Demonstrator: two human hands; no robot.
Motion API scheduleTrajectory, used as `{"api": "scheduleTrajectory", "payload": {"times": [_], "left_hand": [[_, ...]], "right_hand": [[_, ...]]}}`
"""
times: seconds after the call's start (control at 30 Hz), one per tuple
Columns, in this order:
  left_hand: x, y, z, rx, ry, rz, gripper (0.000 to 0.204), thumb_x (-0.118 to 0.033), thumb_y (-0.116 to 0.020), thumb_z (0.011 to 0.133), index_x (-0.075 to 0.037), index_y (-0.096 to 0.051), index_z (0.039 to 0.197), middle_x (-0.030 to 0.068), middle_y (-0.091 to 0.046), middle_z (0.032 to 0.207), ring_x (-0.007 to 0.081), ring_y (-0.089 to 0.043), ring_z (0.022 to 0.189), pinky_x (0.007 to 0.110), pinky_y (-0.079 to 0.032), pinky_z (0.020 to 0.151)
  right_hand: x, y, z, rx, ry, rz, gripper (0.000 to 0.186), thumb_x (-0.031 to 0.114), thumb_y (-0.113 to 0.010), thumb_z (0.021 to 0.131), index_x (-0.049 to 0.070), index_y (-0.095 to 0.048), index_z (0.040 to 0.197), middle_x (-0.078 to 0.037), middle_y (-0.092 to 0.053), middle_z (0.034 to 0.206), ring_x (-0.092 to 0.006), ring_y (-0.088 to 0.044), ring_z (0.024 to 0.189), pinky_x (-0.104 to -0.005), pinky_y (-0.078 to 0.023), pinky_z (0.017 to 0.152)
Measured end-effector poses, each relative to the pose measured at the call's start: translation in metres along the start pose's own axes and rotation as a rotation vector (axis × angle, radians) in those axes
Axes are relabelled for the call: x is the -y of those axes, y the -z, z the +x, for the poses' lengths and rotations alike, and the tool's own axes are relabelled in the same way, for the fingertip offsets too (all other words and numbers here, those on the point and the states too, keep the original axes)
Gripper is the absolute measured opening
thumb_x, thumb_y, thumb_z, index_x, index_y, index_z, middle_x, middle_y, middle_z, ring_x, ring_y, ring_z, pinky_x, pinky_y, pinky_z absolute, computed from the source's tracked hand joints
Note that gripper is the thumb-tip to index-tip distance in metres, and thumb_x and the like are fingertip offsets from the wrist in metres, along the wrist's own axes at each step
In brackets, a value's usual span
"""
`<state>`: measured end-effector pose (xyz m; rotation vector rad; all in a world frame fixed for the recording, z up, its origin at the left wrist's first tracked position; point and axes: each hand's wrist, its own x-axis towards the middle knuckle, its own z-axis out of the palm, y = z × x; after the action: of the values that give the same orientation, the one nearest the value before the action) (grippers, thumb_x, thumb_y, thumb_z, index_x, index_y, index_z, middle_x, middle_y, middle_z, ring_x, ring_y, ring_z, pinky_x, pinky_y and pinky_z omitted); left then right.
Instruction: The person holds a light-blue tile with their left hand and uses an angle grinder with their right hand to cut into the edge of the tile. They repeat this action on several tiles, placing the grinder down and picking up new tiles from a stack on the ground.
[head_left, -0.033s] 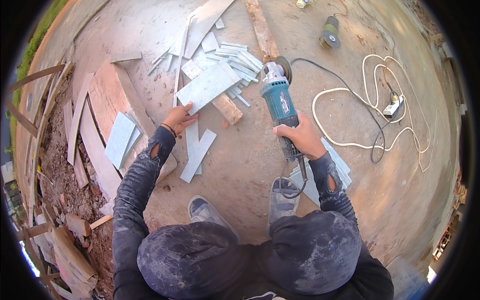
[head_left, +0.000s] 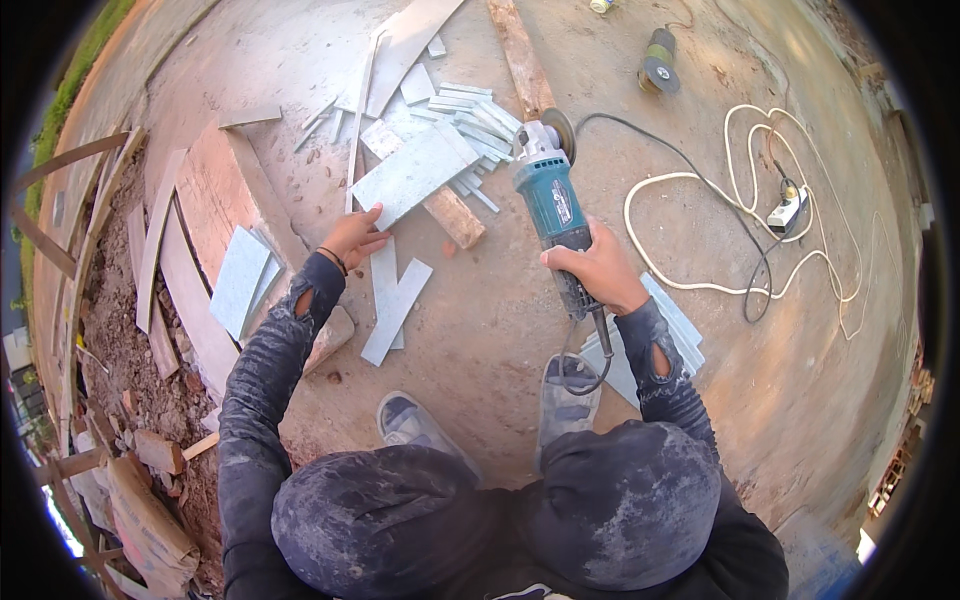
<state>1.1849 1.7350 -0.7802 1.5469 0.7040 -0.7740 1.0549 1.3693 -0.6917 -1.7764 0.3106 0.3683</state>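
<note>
My right hand (head_left: 598, 266) is wrapped round the rear body of a teal and black angle grinder (head_left: 552, 195). The tool's disc (head_left: 559, 135) is at its far end, right of the tile pieces; I cannot tell if it spins. My left hand (head_left: 355, 240) grips the near left corner of a pale blue-grey rectangular tile (head_left: 418, 175), with the thumb at its edge. This tile lies slanted across a wooden plank (head_left: 455, 217), apart from the disc. Narrow cut tile strips (head_left: 475, 120) are heaped just beyond it, and another strip (head_left: 397, 312) lies nearer me.
A second angle grinder (head_left: 658, 65) lies at the far right. A looped white cable (head_left: 655, 182) and a socket block (head_left: 790, 212) are on the right. More tiles (head_left: 672, 325) lie beside my right foot. At left are a large block (head_left: 225, 180), boards and rubble (head_left: 110, 330).
My right hand and the grinder have shifted slightly to the left. The left hand keeps its hold on the tile, which has barely moved.
</note>
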Motion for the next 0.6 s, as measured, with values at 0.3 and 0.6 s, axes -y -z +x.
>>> {"api": "scheduleTrajectory", "payload": {"times": [0.3,0.6], "left_hand": [[-0.047,0.028,-0.034,-0.121,-0.054,0.497,0.075,-0.042,-0.071,0.087,0.007,-0.037,0.133,0.0196,-0.053,0.118,0.0287,-0.059,0.102,0.039,-0.052,0.085],[-0.025,-0.013,0.015,-0.123,-0.125,0.053,0.055,-0.030,-0.074,0.086,0.004,-0.047,0.120,0.0140,-0.061,0.109,0.0272,-0.066,0.090,0.042,-0.057,0.072]], "right_hand": [[0.012,-0.046,0.062,0.078,0.166,-0.172,0.059,0.035,-0.072,0.068,-0.006,-0.055,0.107,-0.021,-0.064,0.093,-0.0303,-0.064,0.085,-0.0365,-0.050,0.077],[0.008,-0.098,0.121,0.047,0.206,-0.238,0.065,0.037,-0.071,0.066,-0.010,-0.053,0.107,-0.030,-0.064,0.097,-0.0429,-0.064,0.093,-0.0432,-0.052,0.081]]}}
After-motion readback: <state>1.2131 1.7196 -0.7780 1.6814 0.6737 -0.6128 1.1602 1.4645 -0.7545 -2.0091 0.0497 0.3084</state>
